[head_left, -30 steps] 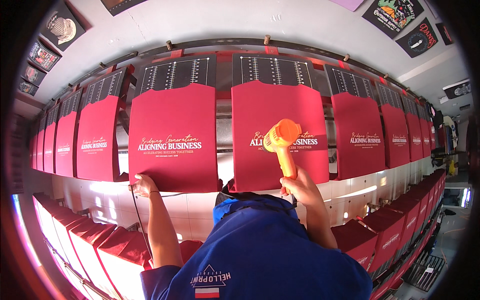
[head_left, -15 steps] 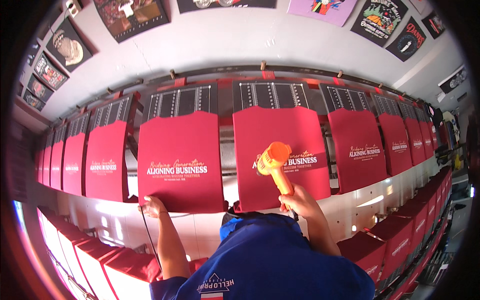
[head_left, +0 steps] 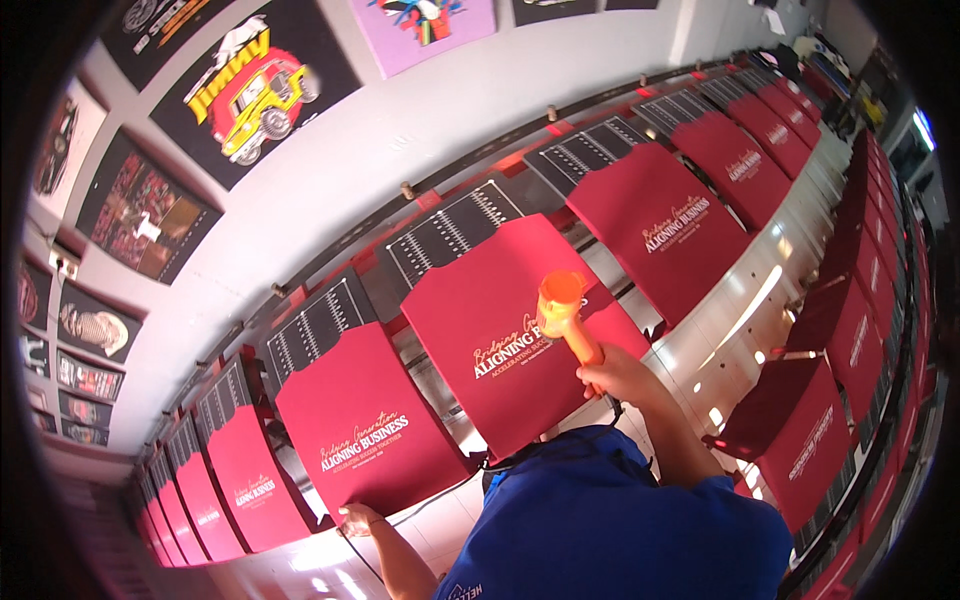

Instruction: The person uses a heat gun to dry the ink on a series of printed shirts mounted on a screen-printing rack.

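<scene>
My right hand [head_left: 622, 375] is closed round the handle of an orange heat gun [head_left: 565, 305]. Its round head hangs over a red T-shirt [head_left: 480, 290] and hides the right part of the white and gold lettering there. My left hand [head_left: 358, 519] is at the lower left corner of the neighbouring red shirt [head_left: 335, 385], with fingers bent round a thin black cord [head_left: 366, 562]. Both shirts lie flat over dark boards with white scale marks, which show above the necklines.
More red shirts [head_left: 650, 195] on boards run in a row to both sides, along a dark rail [head_left: 470, 178] at the wall. Another row of shirts [head_left: 800, 440] stands behind on the right. Printed panels [head_left: 260, 95] hang on the wall. Pale tiled floor [head_left: 725, 330] shows between rows.
The view has turned and tilted, so the row now slants up to the right. The heat gun has shifted from the left part of the lettering to its right part. The left hand keeps its corner.
</scene>
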`<state>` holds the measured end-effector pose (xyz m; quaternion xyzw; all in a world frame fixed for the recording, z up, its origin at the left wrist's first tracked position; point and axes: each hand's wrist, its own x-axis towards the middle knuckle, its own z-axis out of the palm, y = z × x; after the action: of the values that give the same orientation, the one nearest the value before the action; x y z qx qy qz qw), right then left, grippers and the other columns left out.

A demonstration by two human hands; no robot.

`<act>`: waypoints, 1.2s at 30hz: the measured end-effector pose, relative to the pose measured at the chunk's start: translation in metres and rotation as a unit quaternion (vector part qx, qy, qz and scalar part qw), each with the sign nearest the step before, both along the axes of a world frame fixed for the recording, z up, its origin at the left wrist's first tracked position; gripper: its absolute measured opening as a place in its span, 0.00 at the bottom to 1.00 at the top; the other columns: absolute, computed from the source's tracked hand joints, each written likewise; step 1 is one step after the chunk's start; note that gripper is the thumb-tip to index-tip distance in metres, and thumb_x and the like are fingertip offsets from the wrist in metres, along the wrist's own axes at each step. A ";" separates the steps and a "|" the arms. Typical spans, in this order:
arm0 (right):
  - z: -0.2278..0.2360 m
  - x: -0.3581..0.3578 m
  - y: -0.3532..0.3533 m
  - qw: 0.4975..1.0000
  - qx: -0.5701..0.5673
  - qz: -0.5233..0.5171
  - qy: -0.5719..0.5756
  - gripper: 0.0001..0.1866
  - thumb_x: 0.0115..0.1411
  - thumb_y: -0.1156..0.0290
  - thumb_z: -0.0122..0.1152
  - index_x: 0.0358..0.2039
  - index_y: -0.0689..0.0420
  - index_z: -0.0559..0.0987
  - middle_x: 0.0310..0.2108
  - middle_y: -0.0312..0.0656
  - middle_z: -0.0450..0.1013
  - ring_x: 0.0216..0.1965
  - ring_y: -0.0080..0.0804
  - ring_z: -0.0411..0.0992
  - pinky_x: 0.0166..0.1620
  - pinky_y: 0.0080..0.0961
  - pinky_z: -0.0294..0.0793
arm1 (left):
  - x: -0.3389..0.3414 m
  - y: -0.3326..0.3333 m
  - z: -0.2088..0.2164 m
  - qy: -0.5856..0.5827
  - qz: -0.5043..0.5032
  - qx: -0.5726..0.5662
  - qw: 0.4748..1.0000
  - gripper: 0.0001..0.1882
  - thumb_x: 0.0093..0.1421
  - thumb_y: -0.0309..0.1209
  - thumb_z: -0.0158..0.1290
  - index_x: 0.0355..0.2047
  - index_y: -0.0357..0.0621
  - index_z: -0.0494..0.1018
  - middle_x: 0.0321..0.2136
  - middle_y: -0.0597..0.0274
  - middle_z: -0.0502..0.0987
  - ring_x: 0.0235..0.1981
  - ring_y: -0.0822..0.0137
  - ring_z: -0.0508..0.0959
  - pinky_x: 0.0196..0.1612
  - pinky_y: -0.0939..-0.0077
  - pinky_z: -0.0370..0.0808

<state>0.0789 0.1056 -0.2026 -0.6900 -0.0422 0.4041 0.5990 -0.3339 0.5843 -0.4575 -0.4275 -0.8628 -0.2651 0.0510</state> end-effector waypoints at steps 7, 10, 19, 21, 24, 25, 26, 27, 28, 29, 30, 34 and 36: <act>0.001 0.010 -0.032 0.993 0.012 -0.119 0.006 0.08 0.55 0.72 0.56 0.32 0.62 0.70 0.21 0.37 0.69 0.21 0.26 0.72 0.24 0.23 0.71 | -0.014 0.012 -0.013 0.036 -0.025 -0.004 0.999 0.41 0.61 0.59 0.37 0.35 0.19 0.64 0.26 0.36 0.72 0.22 0.49 0.79 0.25 0.56 0.79; -0.003 0.009 -0.031 0.991 0.010 -0.132 0.012 0.08 0.56 0.72 0.56 0.33 0.62 0.70 0.21 0.37 0.69 0.21 0.26 0.72 0.24 0.23 0.71 | -0.024 0.001 -0.005 -0.075 -0.060 -0.019 0.995 0.34 0.61 0.49 0.45 0.46 0.20 0.58 0.40 0.34 0.73 0.37 0.45 0.78 0.40 0.53 0.77; 0.004 -0.036 0.045 0.998 0.019 -0.039 0.045 0.18 0.56 0.73 0.60 0.45 0.65 0.68 0.27 0.39 0.68 0.23 0.27 0.73 0.27 0.22 0.73 | -0.094 0.039 -0.006 -0.059 -0.095 -0.088 0.990 0.19 0.64 0.40 0.44 0.40 0.33 0.68 0.25 0.46 0.78 0.29 0.48 0.80 0.36 0.55 0.76; 0.005 -0.053 0.079 0.995 0.060 0.029 0.076 0.16 0.57 0.72 0.63 0.41 0.62 0.68 0.26 0.37 0.68 0.23 0.25 0.74 0.26 0.20 0.74 | -0.139 0.064 -0.022 0.032 -0.103 -0.103 0.989 0.17 0.64 0.38 0.43 0.39 0.34 0.70 0.25 0.46 0.78 0.29 0.49 0.80 0.36 0.56 0.76; 0.001 -0.082 0.137 0.981 0.086 0.134 0.110 0.15 0.58 0.70 0.63 0.41 0.60 0.68 0.25 0.36 0.69 0.23 0.23 0.73 0.26 0.20 0.72 | -0.190 0.096 -0.034 0.257 -0.169 -0.194 0.931 0.13 0.65 0.33 0.42 0.32 0.42 0.75 0.24 0.45 0.78 0.30 0.50 0.80 0.36 0.58 0.75; 0.001 -0.094 0.160 0.974 0.088 0.169 0.123 0.15 0.58 0.70 0.62 0.41 0.60 0.68 0.25 0.36 0.69 0.23 0.23 0.72 0.26 0.20 0.72 | -0.205 0.108 -0.038 0.172 -0.147 -0.191 0.955 0.13 0.64 0.32 0.42 0.34 0.40 0.75 0.24 0.42 0.77 0.30 0.50 0.80 0.38 0.56 0.75; 0.002 -0.107 0.183 0.970 0.090 0.195 0.116 0.15 0.58 0.69 0.62 0.40 0.61 0.68 0.25 0.36 0.69 0.22 0.22 0.72 0.25 0.20 0.71 | -0.223 0.120 -0.038 0.170 -0.149 -0.205 0.952 0.13 0.65 0.33 0.42 0.36 0.39 0.74 0.24 0.42 0.77 0.31 0.49 0.80 0.39 0.56 0.75; -0.006 -0.118 0.204 0.963 0.111 0.222 0.100 0.14 0.58 0.69 0.62 0.38 0.62 0.69 0.24 0.35 0.68 0.22 0.23 0.72 0.25 0.20 0.71 | -0.233 0.137 -0.031 0.166 -0.156 -0.215 0.950 0.14 0.65 0.33 0.41 0.38 0.38 0.74 0.24 0.42 0.77 0.32 0.49 0.80 0.40 0.55 0.75; -0.008 -0.134 0.229 0.966 0.079 0.230 0.090 0.14 0.58 0.68 0.61 0.37 0.62 0.69 0.23 0.35 0.69 0.22 0.23 0.72 0.25 0.21 0.70 | -0.213 0.130 -0.046 0.063 -0.099 -0.163 0.980 0.15 0.67 0.33 0.38 0.44 0.39 0.72 0.27 0.38 0.77 0.36 0.46 0.79 0.39 0.55 0.74; -0.005 -0.147 0.254 0.965 0.061 0.240 0.089 0.13 0.58 0.67 0.61 0.36 0.62 0.70 0.23 0.36 0.70 0.22 0.24 0.73 0.25 0.21 0.70 | -0.220 0.142 -0.039 -0.039 -0.070 -0.208 0.975 0.17 0.69 0.36 0.36 0.51 0.43 0.68 0.33 0.35 0.75 0.41 0.44 0.77 0.42 0.48 0.73; -0.013 -0.153 0.277 0.949 0.013 0.311 0.052 0.13 0.58 0.66 0.60 0.35 0.62 0.71 0.21 0.37 0.72 0.22 0.25 0.73 0.25 0.22 0.70 | -0.235 0.159 -0.035 0.066 -0.123 -0.260 0.955 0.17 0.69 0.37 0.36 0.52 0.44 0.68 0.36 0.36 0.75 0.42 0.44 0.76 0.43 0.45 0.72; -0.002 -0.194 0.365 0.933 0.052 0.348 0.077 0.13 0.59 0.66 0.60 0.36 0.62 0.69 0.23 0.37 0.71 0.22 0.25 0.73 0.26 0.23 0.71 | -0.314 0.237 -0.050 0.249 -0.267 -0.221 0.904 0.19 0.68 0.37 0.36 0.55 0.47 0.65 0.41 0.47 0.77 0.40 0.49 0.78 0.42 0.40 0.71; 0.004 -0.203 0.399 0.930 0.043 0.359 0.068 0.14 0.59 0.68 0.60 0.40 0.63 0.69 0.24 0.36 0.69 0.22 0.24 0.73 0.26 0.22 0.71 | -0.284 0.263 -0.049 0.273 -0.299 -0.187 0.895 0.20 0.68 0.36 0.36 0.57 0.46 0.64 0.41 0.49 0.77 0.36 0.50 0.79 0.39 0.44 0.73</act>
<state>-0.1239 0.5046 -0.1984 -0.5734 -0.2638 0.6359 0.4442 -0.6175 0.8476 -0.5067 -0.7225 -0.6801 0.0258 0.1215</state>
